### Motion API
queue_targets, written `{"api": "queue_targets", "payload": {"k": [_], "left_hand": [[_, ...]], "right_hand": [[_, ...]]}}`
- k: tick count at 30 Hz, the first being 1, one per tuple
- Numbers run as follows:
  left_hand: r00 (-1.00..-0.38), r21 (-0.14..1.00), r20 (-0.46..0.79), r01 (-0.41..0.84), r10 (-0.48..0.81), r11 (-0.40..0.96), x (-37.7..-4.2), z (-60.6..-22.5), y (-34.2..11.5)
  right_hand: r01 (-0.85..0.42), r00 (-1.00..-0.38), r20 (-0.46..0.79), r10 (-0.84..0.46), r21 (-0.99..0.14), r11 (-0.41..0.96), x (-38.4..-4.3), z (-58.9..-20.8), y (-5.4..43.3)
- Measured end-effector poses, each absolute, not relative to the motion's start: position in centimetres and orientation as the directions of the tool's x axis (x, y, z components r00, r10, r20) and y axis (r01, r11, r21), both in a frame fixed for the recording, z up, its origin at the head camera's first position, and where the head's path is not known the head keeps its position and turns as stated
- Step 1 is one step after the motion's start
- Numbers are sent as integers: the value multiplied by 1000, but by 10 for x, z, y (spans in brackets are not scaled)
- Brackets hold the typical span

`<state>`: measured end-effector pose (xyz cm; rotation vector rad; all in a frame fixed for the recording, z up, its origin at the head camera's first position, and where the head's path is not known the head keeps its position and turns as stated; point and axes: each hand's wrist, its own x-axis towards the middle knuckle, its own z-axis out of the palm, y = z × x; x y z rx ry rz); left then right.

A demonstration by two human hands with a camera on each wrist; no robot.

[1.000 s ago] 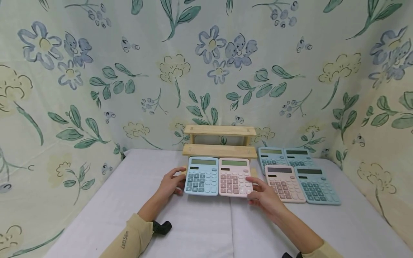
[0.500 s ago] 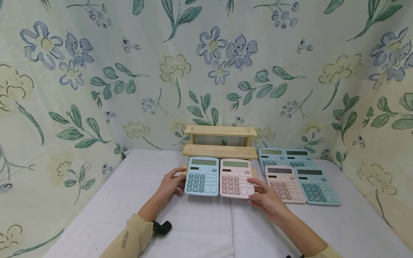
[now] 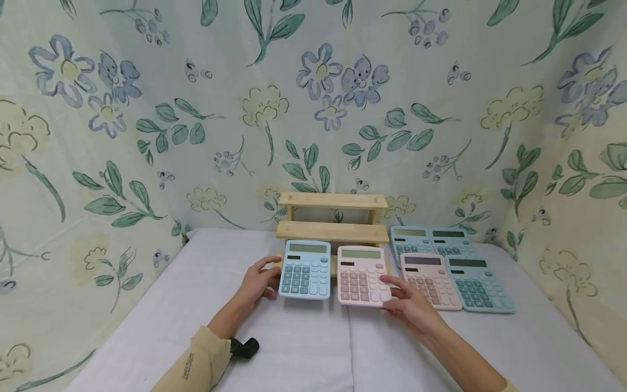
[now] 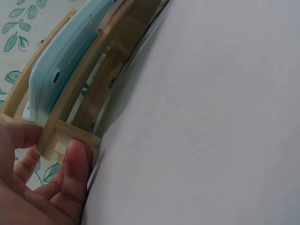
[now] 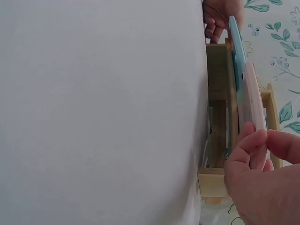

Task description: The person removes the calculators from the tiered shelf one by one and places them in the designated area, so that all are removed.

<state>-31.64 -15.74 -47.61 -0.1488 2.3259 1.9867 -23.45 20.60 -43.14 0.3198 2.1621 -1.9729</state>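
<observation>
My right hand (image 3: 411,305) pinches the lower right edge of a pink calculator (image 3: 363,275), thumb on one face and fingers on the other in the right wrist view. A blue calculator (image 3: 305,269) leans on the lowest step of a tiered wooden stand (image 3: 333,231), left of the pink one, with a gap between them. My left hand (image 3: 257,277) grips the stand's left end; in the left wrist view its thumb and fingers (image 4: 77,161) curl about the wooden corner, just below the blue calculator (image 4: 61,65). The pink calculator overlaps the stand's front step in the head view.
To the right on the white-covered table (image 3: 294,348) lie another pink calculator (image 3: 431,280) and several blue calculators (image 3: 480,283), packed close together. The stand's two upper steps bear nothing. A floral curtain (image 3: 313,152) rises behind and at both sides.
My right hand has drawn the pink calculator to the right and slightly toward me, widening the gap beside the blue one. The left hand and the blue calculator keep their places.
</observation>
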Motion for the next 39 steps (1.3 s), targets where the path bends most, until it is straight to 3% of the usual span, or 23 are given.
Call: {"api": "queue_targets", "payload": {"k": [23, 39], "left_hand": [[-991, 977, -128, -131, -31, 168, -316, -478, -158], [-991, 979, -135, -137, -27, 151, -318, -478, -159]], "right_hand": [[319, -948, -317, 33, -945, 77, -210, -424, 249], [343, -939, -339, 47, -927, 152, -193, -413, 280]]}}
